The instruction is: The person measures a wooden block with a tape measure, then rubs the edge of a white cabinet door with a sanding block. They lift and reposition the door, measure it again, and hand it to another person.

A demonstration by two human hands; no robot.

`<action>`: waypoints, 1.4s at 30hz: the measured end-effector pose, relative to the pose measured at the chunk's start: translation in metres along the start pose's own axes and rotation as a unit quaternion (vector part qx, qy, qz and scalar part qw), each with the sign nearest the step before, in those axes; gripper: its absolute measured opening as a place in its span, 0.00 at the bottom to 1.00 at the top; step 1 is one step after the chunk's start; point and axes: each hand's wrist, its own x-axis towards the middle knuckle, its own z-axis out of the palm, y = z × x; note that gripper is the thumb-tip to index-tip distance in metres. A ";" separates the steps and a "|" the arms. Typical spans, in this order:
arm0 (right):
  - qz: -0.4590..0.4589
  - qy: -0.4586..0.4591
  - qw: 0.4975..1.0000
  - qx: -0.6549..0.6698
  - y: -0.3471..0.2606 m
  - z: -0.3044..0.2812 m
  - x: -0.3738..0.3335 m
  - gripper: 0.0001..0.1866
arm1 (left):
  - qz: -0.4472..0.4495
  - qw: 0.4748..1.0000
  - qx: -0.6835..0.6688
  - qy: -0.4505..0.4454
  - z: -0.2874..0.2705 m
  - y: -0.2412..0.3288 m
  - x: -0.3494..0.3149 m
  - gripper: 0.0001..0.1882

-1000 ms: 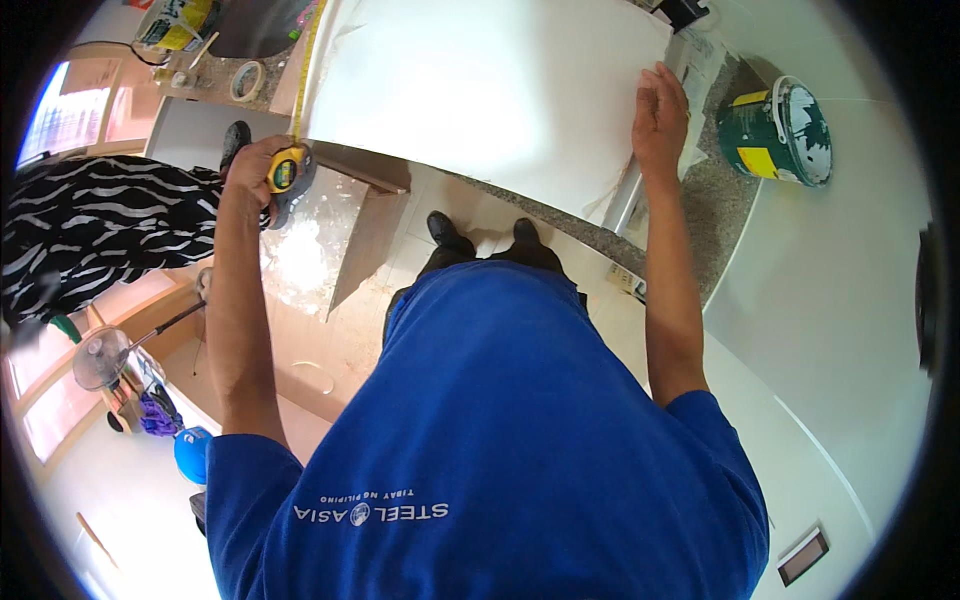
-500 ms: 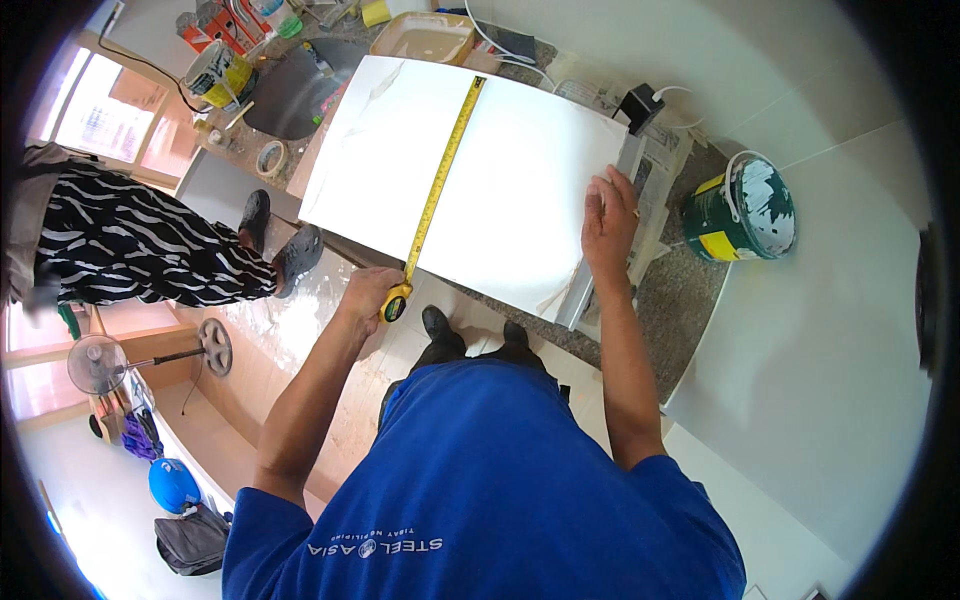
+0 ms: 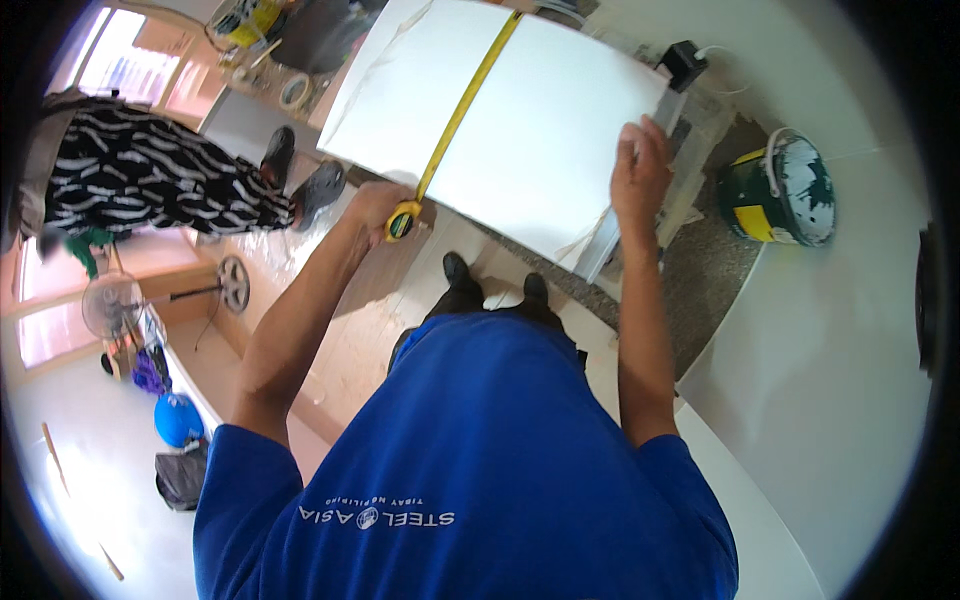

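Note:
A large white tile (image 3: 560, 110) with faint grey-brown veins lies over the counter in front of me. Across it stretches the yellow blade of a tape measure (image 3: 403, 221), running from the near edge to the far edge. My left hand (image 3: 376, 208) is closed around the yellow and black tape case, just off the tile's near edge. At the tile's right side, my right hand (image 3: 640, 180) rests with fingers slightly bent and nothing in it. Whether its fingertips press on the tile or only hover there is hard to tell.
A green paint bucket (image 3: 775, 195) stands right, near a black plug adapter (image 3: 683, 66) with a white cord. Left are a tape roll (image 3: 294, 92), a sink (image 3: 325, 35) and another bucket (image 3: 248, 22). A person in patterned trousers (image 3: 160, 170) stands left, near a fan (image 3: 112, 303).
The view has tilted, so the tile and counter sit higher in the picture. My left hand keeps its hold on the tape measure; my right hand stays by the tile's right side.

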 end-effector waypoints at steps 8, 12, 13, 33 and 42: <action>-0.039 0.025 0.999 -0.003 0.004 0.002 0.002 0.20 | -0.058 0.997 -0.034 -0.032 -0.005 0.008 0.000 0.10; -0.055 0.030 0.998 -0.002 0.003 0.003 0.003 0.20 | -0.039 0.996 -0.073 -0.022 -0.004 0.006 -0.002 0.08; -0.049 0.029 0.998 0.003 0.002 0.003 0.003 0.21 | -0.038 0.997 -0.068 -0.023 -0.005 0.007 -0.004 0.08; -0.045 0.036 0.998 0.003 0.004 0.003 -0.006 0.21 | -0.030 0.994 -0.088 -0.059 -0.009 -0.001 -0.022 0.13; -0.050 0.051 0.997 0.008 0.004 0.003 -0.008 0.23 | -0.026 0.994 -0.083 -0.071 -0.015 -0.011 -0.018 0.13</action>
